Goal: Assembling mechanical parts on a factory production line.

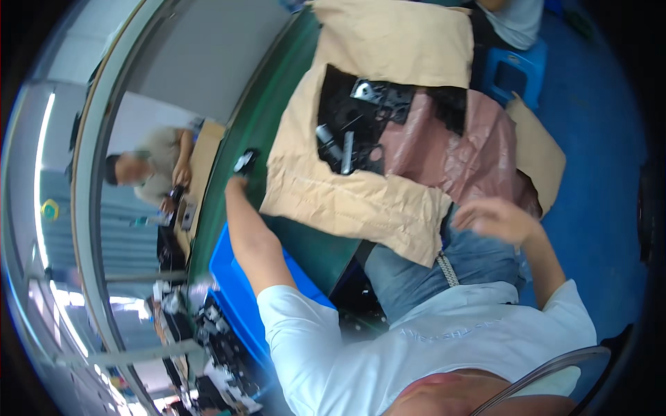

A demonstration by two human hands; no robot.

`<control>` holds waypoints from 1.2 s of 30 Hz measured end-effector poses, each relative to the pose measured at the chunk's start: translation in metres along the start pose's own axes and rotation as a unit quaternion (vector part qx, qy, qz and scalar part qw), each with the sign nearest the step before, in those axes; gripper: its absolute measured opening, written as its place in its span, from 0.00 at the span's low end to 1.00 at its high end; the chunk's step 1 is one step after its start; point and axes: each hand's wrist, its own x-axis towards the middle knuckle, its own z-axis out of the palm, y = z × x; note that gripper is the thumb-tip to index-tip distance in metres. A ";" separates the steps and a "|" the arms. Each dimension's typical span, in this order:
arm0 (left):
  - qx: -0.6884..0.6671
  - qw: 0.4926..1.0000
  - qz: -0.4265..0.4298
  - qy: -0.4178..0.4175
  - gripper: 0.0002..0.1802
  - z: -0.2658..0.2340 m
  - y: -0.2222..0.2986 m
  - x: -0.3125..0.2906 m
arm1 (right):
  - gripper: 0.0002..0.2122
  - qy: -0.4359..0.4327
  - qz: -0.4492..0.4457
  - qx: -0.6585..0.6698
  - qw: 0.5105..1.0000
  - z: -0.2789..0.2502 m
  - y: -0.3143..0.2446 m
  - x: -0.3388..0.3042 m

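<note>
My left arm stretches across the green bench, and my left hand (pixel 236 183) is closed at a small black and silver part (pixel 245 161) near the bench's far side. Its fingers are mostly hidden. Over my lap, beside the pinkish-brown plastic sheet (pixel 451 156), my right hand (pixel 496 219) is raised with bent fingers. Motion smears those fingers, and no object shows in them. Before me lies a large torn-open tan paper bag (pixel 347 204). Black plastic parts (pixel 354 128) and a few silvery pieces (pixel 348 151) fill its opening.
A blue bin (pixel 225 267) stands under my left arm. A blue stool (pixel 517 73) is at the upper right, near another seated person (pixel 517 21). Beyond a frame at left, a person (pixel 156 163) handles dark items at a table. Piled parts (pixel 222 333) lie lower left.
</note>
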 end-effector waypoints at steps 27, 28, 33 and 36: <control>-0.546 0.689 0.055 0.474 0.14 -0.129 0.210 -0.448 | 0.14 0.563 -0.155 -0.469 0.663 -0.084 0.058 0.173; -0.607 0.653 0.068 0.448 0.11 -0.114 0.224 -0.472 | 0.14 0.571 -0.173 -0.445 0.668 -0.076 0.055 0.169; -0.794 0.493 0.193 0.299 0.05 -0.030 0.228 -0.499 | 0.15 0.504 -0.181 -0.163 0.829 -0.042 0.059 0.147; -0.829 0.419 0.287 0.233 0.04 -0.023 0.207 -0.504 | 0.21 0.418 -0.235 -0.227 0.848 -0.020 0.024 0.128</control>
